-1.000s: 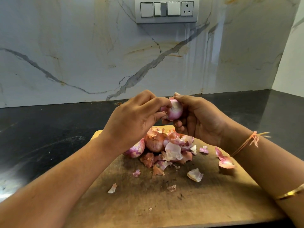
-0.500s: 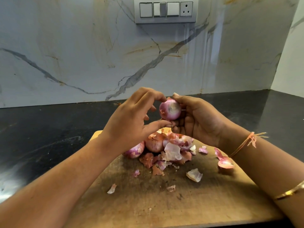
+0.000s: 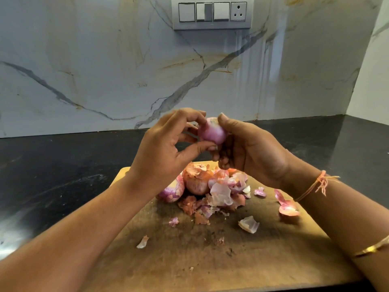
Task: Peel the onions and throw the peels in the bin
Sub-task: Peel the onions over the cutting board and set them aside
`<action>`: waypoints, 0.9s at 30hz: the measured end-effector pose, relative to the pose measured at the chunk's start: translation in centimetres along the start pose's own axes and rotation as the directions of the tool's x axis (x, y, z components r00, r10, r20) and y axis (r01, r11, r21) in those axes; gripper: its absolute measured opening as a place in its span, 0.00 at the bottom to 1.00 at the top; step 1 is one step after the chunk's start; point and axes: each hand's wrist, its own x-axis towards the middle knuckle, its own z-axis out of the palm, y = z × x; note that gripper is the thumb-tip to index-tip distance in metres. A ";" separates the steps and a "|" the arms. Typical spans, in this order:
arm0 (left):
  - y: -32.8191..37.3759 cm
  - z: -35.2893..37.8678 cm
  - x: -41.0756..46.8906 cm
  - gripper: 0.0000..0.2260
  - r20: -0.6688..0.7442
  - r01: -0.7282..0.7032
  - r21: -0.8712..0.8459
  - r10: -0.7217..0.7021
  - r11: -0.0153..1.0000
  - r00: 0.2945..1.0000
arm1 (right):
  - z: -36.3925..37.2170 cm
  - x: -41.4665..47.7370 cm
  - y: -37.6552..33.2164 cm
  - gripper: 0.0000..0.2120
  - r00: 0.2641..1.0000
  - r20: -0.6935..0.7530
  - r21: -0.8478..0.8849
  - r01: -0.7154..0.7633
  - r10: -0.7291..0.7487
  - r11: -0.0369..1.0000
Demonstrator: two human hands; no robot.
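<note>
Head view, hands [image 3: 163, 150] [image 3: 254, 153] gripping onion [image 3: 212, 131], peels [image 3: 221, 197] on board [image 3: 210, 262]

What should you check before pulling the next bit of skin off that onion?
1. Grip of the right hand on the onion: ok.
2. Pinch of the left hand on the onion, ready to pull skin: ok.
3. All dry skin off the onion: cannot tell, its far side is hidden.
4. The cutting board below the hands to catch peels: ok.
5. The loose peels binned: not ok, they lie on the cutting board.
6. A bin within reach: cannot tell, none in view.
</note>
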 end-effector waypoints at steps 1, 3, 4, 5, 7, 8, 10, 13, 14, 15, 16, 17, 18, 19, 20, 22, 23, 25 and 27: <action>-0.1 0.0 0.0 0.16 0.001 -0.013 0.022 0.013 1.000 1.000 | 0.0 0.0 0.0 0.19 1.000 -0.002 -0.006 0.001 -0.001 1.000; -0.2 -0.1 0.0 0.14 0.006 -0.033 0.045 0.032 0.998 0.999 | 0.0 0.0 0.0 0.18 1.000 -0.009 -0.025 0.006 -0.006 1.000; -0.3 -0.1 -0.1 0.13 0.007 -0.049 0.060 0.049 0.997 0.999 | 0.0 0.1 0.0 0.18 1.000 -0.012 -0.028 0.007 -0.007 1.000; -0.3 -0.1 -0.1 0.11 0.008 -0.072 0.091 0.072 0.993 0.997 | 0.0 0.1 0.0 0.18 1.000 -0.014 -0.024 0.007 -0.008 1.000; -0.4 -0.2 -0.2 0.09 0.007 -0.110 0.151 0.110 0.982 0.994 | -0.1 0.1 0.0 0.18 1.000 -0.014 -0.012 0.006 -0.007 1.000; -0.4 -0.2 -0.2 0.09 0.003 -0.108 0.154 0.109 0.982 0.994 | -0.1 0.1 0.0 0.18 1.000 -0.015 -0.014 0.006 -0.007 1.000; -0.2 -0.2 -0.2 0.11 -0.005 -0.067 0.100 0.067 0.993 0.998 | -0.1 0.0 -0.1 0.18 1.000 -0.019 -0.022 0.008 -0.009 1.000; -0.2 -0.2 -0.1 0.16 0.012 -0.047 0.077 0.046 0.996 0.999 | -0.1 0.0 0.0 0.17 1.000 -0.026 -0.028 0.010 -0.011 1.000; -0.3 -0.2 -0.1 0.16 0.019 -0.065 0.091 0.063 0.994 0.998 | -0.1 0.0 0.0 0.17 1.000 -0.029 -0.035 0.009 -0.010 0.999; -0.3 -0.2 -0.1 0.16 0.022 -0.075 0.096 0.074 0.993 0.997 | -0.1 0.0 0.0 0.17 0.999 -0.031 -0.038 0.007 -0.008 0.999; -0.4 -0.2 -0.1 0.14 0.022 -0.076 0.094 0.074 0.993 0.997 | -0.1 0.0 0.0 0.17 0.999 -0.032 -0.036 0.004 -0.005 0.999; -0.4 -0.2 -0.1 0.12 0.019 -0.081 0.098 0.080 0.992 0.997 | -0.1 0.0 0.0 0.17 0.999 -0.032 -0.029 0.000 -0.001 1.000; -0.5 -0.2 -0.2 0.10 0.013 -0.094 0.111 0.093 0.989 0.996 | 0.0 0.0 -0.1 0.18 0.999 -0.033 -0.019 -0.004 0.004 1.000; -0.5 -0.2 -0.2 0.08 0.008 -0.108 0.132 0.107 0.985 0.994 | 0.0 0.0 -0.1 0.18 0.999 -0.036 -0.010 -0.008 0.008 1.000; -0.5 -0.2 -0.3 0.08 0.005 -0.117 0.144 0.117 0.983 0.993 | 0.0 0.0 -0.2 0.18 0.999 -0.040 -0.005 -0.010 0.010 1.000; -0.5 -0.2 -0.3 0.09 0.001 -0.107 0.130 0.107 0.986 0.994 | 0.1 0.0 -0.3 0.18 0.999 -0.043 -0.001 -0.011 0.011 1.000; -0.4 -0.2 -0.2 0.11 0.000 -0.091 0.109 0.092 0.990 0.996 | 0.1 0.0 -0.3 0.18 0.999 -0.044 0.005 -0.013 0.013 1.000; -0.3 -0.2 -0.1 0.13 -0.005 -0.072 0.086 0.073 0.994 0.997 | 0.1 -0.1 -0.3 0.18 0.999 -0.044 0.019 -0.019 0.020 1.000; -0.2 -0.2 -0.1 0.13 -0.007 -0.070 0.071 0.071 0.995 0.997 | 0.1 -0.1 -0.2 0.17 0.999 -0.040 0.024 -0.026 0.027 0.999</action>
